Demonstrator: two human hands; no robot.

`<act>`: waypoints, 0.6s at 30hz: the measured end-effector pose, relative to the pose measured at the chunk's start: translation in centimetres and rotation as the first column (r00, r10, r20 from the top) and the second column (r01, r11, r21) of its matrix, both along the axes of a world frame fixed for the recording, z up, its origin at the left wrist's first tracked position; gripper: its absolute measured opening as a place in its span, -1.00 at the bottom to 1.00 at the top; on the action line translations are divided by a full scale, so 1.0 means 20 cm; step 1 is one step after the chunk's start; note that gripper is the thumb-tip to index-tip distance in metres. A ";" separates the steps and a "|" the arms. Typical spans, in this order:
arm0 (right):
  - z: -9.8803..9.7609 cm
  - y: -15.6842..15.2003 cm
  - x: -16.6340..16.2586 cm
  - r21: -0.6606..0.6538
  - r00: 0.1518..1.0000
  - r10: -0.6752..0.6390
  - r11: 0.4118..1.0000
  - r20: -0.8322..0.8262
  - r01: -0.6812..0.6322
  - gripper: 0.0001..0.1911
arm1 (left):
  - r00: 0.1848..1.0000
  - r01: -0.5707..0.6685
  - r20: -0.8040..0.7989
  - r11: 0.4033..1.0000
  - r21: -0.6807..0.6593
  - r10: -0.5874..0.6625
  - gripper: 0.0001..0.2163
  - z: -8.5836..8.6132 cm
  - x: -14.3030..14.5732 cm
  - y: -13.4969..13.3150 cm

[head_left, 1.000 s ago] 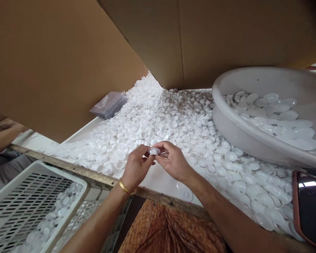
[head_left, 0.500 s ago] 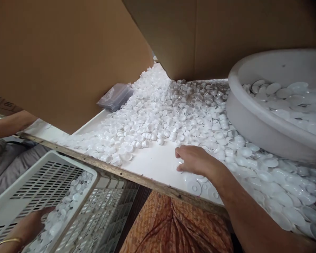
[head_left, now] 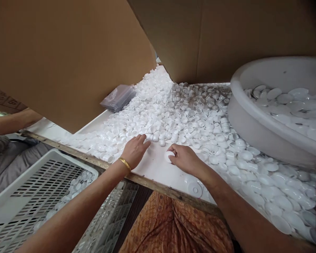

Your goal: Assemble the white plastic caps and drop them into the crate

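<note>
My left hand [head_left: 135, 149], with a gold bangle at the wrist, reaches over the near edge of a heap of tiny white cups [head_left: 147, 123]. Its fingers are stretched forward with the thumb apart, and no cup shows in its grip. My right hand [head_left: 185, 158] pinches a small round white saucer [head_left: 169, 157] between thumb and fingers, tilted up just above the bare white tabletop [head_left: 155, 165]. Some flat saucers [head_left: 195, 189] lie by the table's front edge, below my right wrist. More white saucers [head_left: 268, 189] are spread on the right under my right forearm.
A large white tub [head_left: 252, 130] holding saucers stands at the right. Two cardboard panels [head_left: 76, 59] rise behind the heap. Clear plastic bags [head_left: 118, 98] lie beside it. A slatted white basket [head_left: 52, 175] with white pieces is below left. Another person's arm [head_left: 15, 121] shows at far left.
My left hand has come up from the slatted basket to the cups on the table. My right hand has shifted slightly left and now holds a saucer upright.
</note>
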State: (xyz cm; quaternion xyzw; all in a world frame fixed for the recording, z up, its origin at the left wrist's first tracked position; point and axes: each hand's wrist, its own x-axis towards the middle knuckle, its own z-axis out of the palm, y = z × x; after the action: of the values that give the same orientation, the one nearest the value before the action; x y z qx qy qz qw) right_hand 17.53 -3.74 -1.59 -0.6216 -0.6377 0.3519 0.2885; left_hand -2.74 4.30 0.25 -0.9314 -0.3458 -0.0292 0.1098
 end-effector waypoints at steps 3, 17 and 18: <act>-0.03 0.02 -0.04 -0.153 0.923 -0.161 0.982 -0.348 0.113 -0.90 | 0.999 -0.025 0.043 0.999 -0.035 0.027 -0.84 0.03 0.01 0.02; 0.05 0.01 -0.12 -0.401 0.467 -0.384 0.914 -0.796 0.067 -0.67 | 0.706 0.007 0.686 0.967 -0.256 0.176 -0.86 -0.04 0.18 -0.31; 0.05 0.01 -0.12 -0.399 0.468 -0.382 0.914 -0.797 0.068 -0.66 | 0.714 0.009 0.680 0.969 -0.245 0.165 -0.86 -0.04 0.18 -0.31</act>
State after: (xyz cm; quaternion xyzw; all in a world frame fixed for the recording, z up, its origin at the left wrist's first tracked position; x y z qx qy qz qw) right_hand 15.15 -3.49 -0.68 -0.4788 -0.2545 0.6681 0.5096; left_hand 0.86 -1.90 -0.56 -0.8426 -0.4019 -0.3317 -0.1360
